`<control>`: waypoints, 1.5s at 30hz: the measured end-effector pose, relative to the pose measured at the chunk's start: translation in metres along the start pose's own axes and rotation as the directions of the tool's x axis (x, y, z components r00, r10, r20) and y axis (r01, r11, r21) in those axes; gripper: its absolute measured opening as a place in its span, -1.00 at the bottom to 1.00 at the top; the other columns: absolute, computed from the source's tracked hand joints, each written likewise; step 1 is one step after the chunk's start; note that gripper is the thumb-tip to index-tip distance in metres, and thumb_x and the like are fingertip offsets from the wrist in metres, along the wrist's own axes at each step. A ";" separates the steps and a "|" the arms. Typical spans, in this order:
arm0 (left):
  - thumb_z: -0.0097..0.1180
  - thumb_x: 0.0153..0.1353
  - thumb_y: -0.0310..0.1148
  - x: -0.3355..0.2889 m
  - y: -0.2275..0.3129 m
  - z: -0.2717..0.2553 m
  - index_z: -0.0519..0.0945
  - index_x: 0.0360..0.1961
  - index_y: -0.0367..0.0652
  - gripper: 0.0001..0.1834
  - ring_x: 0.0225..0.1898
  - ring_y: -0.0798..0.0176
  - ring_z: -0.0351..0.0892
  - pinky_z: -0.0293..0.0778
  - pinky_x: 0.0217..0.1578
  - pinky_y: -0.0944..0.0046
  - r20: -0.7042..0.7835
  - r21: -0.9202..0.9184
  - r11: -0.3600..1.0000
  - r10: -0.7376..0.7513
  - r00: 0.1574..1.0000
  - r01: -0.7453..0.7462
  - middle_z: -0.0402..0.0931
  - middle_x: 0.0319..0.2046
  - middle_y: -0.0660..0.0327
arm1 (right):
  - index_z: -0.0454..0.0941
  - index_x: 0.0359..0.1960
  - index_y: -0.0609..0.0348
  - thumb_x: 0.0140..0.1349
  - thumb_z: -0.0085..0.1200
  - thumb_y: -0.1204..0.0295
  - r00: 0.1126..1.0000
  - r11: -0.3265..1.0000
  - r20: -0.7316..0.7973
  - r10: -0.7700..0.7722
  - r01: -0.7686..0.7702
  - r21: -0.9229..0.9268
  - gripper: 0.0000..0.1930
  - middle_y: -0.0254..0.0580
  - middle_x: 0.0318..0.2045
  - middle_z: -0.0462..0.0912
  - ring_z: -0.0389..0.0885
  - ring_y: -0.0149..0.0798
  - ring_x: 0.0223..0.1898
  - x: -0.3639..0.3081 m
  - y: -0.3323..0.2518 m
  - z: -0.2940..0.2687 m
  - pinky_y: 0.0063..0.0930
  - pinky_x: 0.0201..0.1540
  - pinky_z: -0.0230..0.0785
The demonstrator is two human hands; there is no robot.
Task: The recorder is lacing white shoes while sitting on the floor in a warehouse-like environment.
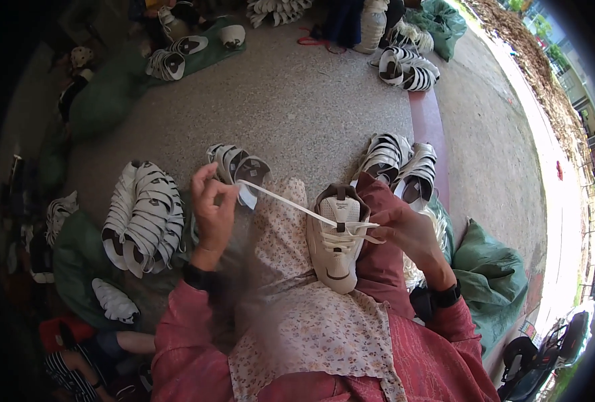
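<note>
A cream and beige sneaker (333,262) rests on my lap, toe toward me, its laces partly threaded. My left hand (213,209) is raised to the left of the shoe, fingers pinched on a white shoelace (287,203). That lace runs taut from the fingers to the dark loop on the shoe's tongue. At the shoe's right side, my right hand (408,234) is closed on the lace, with short loops of it showing by the fingertips. A patterned apron (311,335) covers my lap beneath the shoe.
Stacked shoe uppers (143,214) stand on the left, with another stack (234,164) ahead of my left hand and more stacks (388,157) ahead right. A green sack (488,281) lies at my right. Another person's arm (136,342) shows at lower left.
</note>
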State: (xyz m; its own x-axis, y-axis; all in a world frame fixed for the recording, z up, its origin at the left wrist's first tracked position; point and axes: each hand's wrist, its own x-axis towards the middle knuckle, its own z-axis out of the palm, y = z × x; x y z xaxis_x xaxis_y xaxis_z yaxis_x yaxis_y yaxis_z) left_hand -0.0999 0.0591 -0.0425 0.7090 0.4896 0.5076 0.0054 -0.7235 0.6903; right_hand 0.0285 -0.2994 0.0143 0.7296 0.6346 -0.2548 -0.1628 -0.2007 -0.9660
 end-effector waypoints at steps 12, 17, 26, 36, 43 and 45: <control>0.34 0.13 -0.43 -0.060 -0.123 -0.094 0.56 -0.10 -0.19 -0.68 0.06 0.13 0.44 0.34 0.10 0.15 -0.109 0.041 0.894 -0.440 0.891 0.447 0.46 0.03 0.10 | 0.46 0.02 0.34 0.44 0.02 0.34 0.928 0.878 0.029 0.371 -0.360 0.314 -0.71 -0.11 -0.29 0.67 0.68 -0.32 -0.42 -0.013 0.062 -0.024 -0.42 -0.34 0.61; 0.32 0.11 -0.34 -0.011 0.017 0.002 0.54 -0.02 -0.14 -0.61 0.11 0.16 0.40 0.30 0.15 0.17 0.424 -0.128 0.992 0.076 0.902 -0.024 0.44 0.05 0.18 | 0.49 0.04 0.27 0.43 0.04 0.40 0.981 0.721 0.050 0.188 -0.173 0.671 -0.75 -0.20 -0.24 0.65 0.66 -0.37 -0.37 0.007 0.093 -0.014 -0.46 -0.34 0.58; 0.42 -0.01 -0.30 0.004 0.063 0.076 0.65 -0.27 -0.10 -0.72 0.12 0.11 0.39 0.30 0.17 0.14 0.819 -0.270 0.960 0.268 0.507 -0.071 0.39 0.03 0.13 | 0.49 0.01 0.23 0.38 0.11 0.45 0.989 0.747 0.098 0.111 -0.147 0.648 -0.78 -0.28 -0.34 0.66 0.63 -0.43 -0.43 0.002 0.074 0.024 -0.59 -0.37 0.52; 0.44 0.03 -0.34 0.005 0.045 0.076 0.66 -0.45 -0.13 -0.83 0.26 0.18 0.24 0.21 0.26 0.14 0.870 -0.378 0.859 0.202 0.450 0.345 0.33 0.12 0.19 | 0.57 -0.17 0.25 0.44 0.04 0.34 0.970 0.786 -0.135 0.200 -0.077 0.613 -0.80 -0.20 -0.37 0.69 0.64 -0.40 -0.45 -0.005 0.079 0.011 -0.52 -0.35 0.55; 0.42 0.10 -0.26 0.005 0.033 0.048 0.59 -0.45 -0.16 -0.74 -0.03 0.34 0.44 0.36 0.01 0.33 0.927 -0.286 0.799 0.090 0.364 0.529 0.36 0.08 0.23 | 0.58 -0.13 0.17 0.44 0.03 0.36 0.953 0.122 -0.063 0.296 0.028 0.992 -0.83 -0.37 -0.40 0.67 0.60 -0.43 -0.40 -0.032 0.123 -0.058 -0.58 -0.32 0.48; 0.39 0.15 -0.23 -0.002 0.026 0.027 0.58 -0.44 -0.15 -0.74 -0.22 0.44 0.48 0.42 -0.16 0.44 0.933 -0.241 0.729 -0.009 0.361 0.641 0.44 -0.04 0.27 | 0.57 -0.08 0.16 0.43 0.03 0.40 0.926 0.080 -0.188 0.327 0.171 0.982 -0.84 -0.34 -0.36 0.67 0.56 -0.45 -0.42 -0.051 0.141 -0.091 -0.55 -0.33 0.45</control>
State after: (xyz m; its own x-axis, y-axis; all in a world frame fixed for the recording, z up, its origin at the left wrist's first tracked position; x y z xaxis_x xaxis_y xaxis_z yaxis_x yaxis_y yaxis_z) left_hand -0.0819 0.0263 -0.0399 0.9135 -0.2705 -0.3039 0.2885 -0.0959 0.9527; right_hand 0.0287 -0.4284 -0.1053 0.7475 0.3816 -0.5437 -0.5404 0.8253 -0.1637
